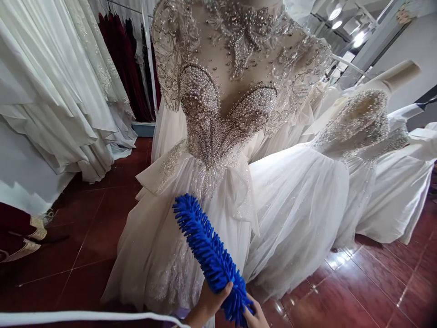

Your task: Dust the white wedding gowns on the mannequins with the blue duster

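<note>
Blue chenille duster: in the head view it is held low at the bottom middle of the frame, its shaggy head slanting up and to the left, so that its tip lies in front of the skirt of the white beaded wedding gown on a mannequin. Whether the tip touches the fabric cannot be told.

The step in hand is judged to be the dusting of the gown, with the duster raised before the skirt just below the waist. A next move would call for light strokes, since the pearl and crystal work on the bodice could snag the fibres.

The left hand is seen at the lower end of the duster, its fingers curled closed round the base of the blue head. The right hand is closed on the same end from the other side, though it is partly cut off by the frame edge.

A second gown on a dress form stands just beside the first, on the right. More white dresses hang on the left, above the dark red tiled floor.
</note>
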`<state>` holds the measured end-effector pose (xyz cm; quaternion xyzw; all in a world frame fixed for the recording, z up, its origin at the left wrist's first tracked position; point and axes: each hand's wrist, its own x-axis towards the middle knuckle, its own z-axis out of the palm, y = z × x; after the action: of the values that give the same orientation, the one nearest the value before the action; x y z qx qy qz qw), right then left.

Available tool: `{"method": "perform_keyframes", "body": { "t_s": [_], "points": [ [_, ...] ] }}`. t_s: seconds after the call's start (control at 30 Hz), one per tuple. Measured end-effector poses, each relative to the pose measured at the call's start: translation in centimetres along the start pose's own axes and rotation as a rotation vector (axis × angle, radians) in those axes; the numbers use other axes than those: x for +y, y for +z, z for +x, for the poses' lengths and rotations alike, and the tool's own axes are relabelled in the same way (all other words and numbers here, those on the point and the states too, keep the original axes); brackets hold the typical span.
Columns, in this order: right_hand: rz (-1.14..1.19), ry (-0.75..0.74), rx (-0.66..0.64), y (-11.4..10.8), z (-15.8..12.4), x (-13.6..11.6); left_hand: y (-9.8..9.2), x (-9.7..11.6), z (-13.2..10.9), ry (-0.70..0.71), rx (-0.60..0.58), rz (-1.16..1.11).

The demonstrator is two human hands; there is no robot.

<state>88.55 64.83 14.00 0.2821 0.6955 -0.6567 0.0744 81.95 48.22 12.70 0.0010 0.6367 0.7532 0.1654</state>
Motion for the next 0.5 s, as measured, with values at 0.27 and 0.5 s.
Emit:
{"method": "perform_keyframes", "body": {
  "t_s": [0.27, 0.5],
  "points": [
    [0.056, -0.066, -0.079, 3.0, 3.0, -8.0, 0.1, 10.9, 6.4, 0.175, -0.071, -0.005],
    [-0.05, 0.121, -0.229, 2.2, 4.6, -3.0, -1.9, 1.6, 5.5, -0.062, -0.089, -0.039]
  ]
}}
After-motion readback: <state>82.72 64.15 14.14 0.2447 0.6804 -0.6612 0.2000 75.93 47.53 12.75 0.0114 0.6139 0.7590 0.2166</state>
